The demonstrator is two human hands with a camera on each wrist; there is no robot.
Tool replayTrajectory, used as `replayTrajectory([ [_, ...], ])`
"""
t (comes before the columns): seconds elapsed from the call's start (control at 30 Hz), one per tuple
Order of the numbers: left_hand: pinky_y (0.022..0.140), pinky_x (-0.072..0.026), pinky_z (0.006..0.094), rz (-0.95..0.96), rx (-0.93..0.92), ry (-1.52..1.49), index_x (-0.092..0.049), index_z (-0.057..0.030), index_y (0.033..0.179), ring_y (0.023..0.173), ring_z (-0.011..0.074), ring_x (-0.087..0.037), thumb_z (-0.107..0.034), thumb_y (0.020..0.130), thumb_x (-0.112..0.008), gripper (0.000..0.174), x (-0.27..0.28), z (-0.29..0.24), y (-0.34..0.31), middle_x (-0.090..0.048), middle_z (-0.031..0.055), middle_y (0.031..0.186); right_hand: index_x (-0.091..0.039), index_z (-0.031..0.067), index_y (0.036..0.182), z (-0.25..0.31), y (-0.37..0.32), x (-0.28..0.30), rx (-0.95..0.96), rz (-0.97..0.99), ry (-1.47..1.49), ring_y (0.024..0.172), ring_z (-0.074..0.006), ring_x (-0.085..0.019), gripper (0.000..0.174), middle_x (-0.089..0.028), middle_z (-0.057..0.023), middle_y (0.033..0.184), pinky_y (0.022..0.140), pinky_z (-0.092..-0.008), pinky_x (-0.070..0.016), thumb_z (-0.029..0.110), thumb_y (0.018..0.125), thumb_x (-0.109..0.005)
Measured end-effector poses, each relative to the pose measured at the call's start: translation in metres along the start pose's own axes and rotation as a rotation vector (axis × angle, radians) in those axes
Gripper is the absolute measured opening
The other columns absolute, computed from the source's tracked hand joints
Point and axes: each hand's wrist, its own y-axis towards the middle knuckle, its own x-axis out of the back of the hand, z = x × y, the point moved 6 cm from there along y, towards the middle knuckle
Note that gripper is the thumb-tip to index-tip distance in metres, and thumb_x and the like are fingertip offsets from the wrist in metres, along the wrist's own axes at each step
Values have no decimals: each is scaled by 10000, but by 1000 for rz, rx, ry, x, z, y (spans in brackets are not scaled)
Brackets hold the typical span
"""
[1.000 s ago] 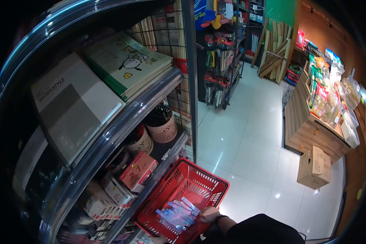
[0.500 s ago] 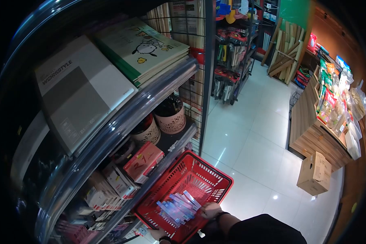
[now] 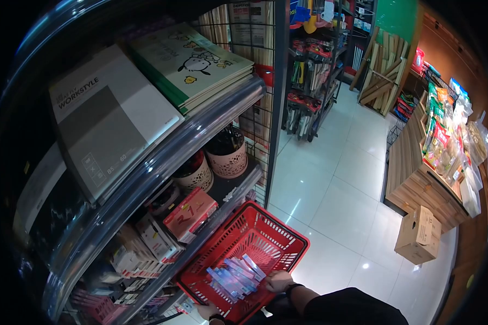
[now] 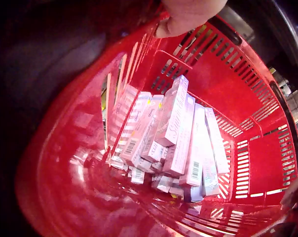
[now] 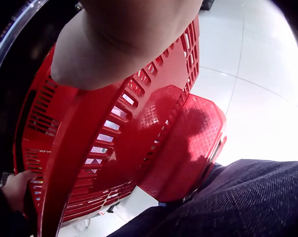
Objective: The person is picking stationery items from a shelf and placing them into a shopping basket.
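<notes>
No shift: right hand (image 3: 278,281) on basket (image 3: 279,223)

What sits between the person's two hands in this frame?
The red basket, its rim held by the left hand and right hand, with long pale boxes piled inside; clearest in the left wrist view.

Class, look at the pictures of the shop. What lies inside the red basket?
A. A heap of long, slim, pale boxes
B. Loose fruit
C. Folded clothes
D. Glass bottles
A: the left wrist view shows long, slim boxes in pale pink and lilac, some with barcodes, heaped on the floor of the red basket.
</notes>
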Motion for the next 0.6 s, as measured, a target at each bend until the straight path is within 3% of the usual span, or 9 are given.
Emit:
replayTrajectory([
  [0.23,667,-451,443,-45,-12,-65,-352,56,1142,737,387,-571,-138,638,-602,596,-3,10,7,-581,233,839,-575,56,768,-2,2,-6,12,5,-9,764,-268,-571,307,-589,-103,749,670,-386,-464,342,741,-467],
  [0.33,713,-455,410,50,-6,-47,-259,49,1237,808,384,-565,-102,665,-580,673,4,-5,-2,-569,253,905,-579,61,754,-4,1,-10,39,-54,-36,745,-265,-575,306,-591,-93,730,650,-384,-467,346,739,-468],
  [0.4,639,-455,449,-23,-55,-97,-368,34,1115,711,396,-571,-160,666,-585,536,8,-5,-2,-586,226,768,-584,67,749,-3,3,-14,33,-41,-54,744,-260,-578,300,-593,-93,728,638,-381,-469,345,731,-473],
  [0.47,629,-455,450,28,-59,-58,-385,13,1062,700,400,-570,-169,674,-583,472,-4,8,4,-586,219,738,-589,73,745,-1,1,-14,54,-9,-89,742,-254,-580,294,-595,-92,725,625,-378,-470,345,723,-479],
  [0.53,628,-455,448,59,-58,-188,-390,-4,1024,709,395,-573,-204,678,-596,449,-11,18,8,-586,215,751,-598,89,704,-1,4,-8,26,-92,-99,710,-243,-587,278,-598,-91,700,602,-369,-471,347,699,-495],
  [0.6,628,-455,442,123,-175,-387,-387,-8,1029,721,391,-577,-233,677,-617,477,-15,27,16,-585,214,768,-601,101,649,3,8,-12,84,-161,-103,667,-240,-590,275,-600,-88,668,584,-368,-471,358,678,-509],
])
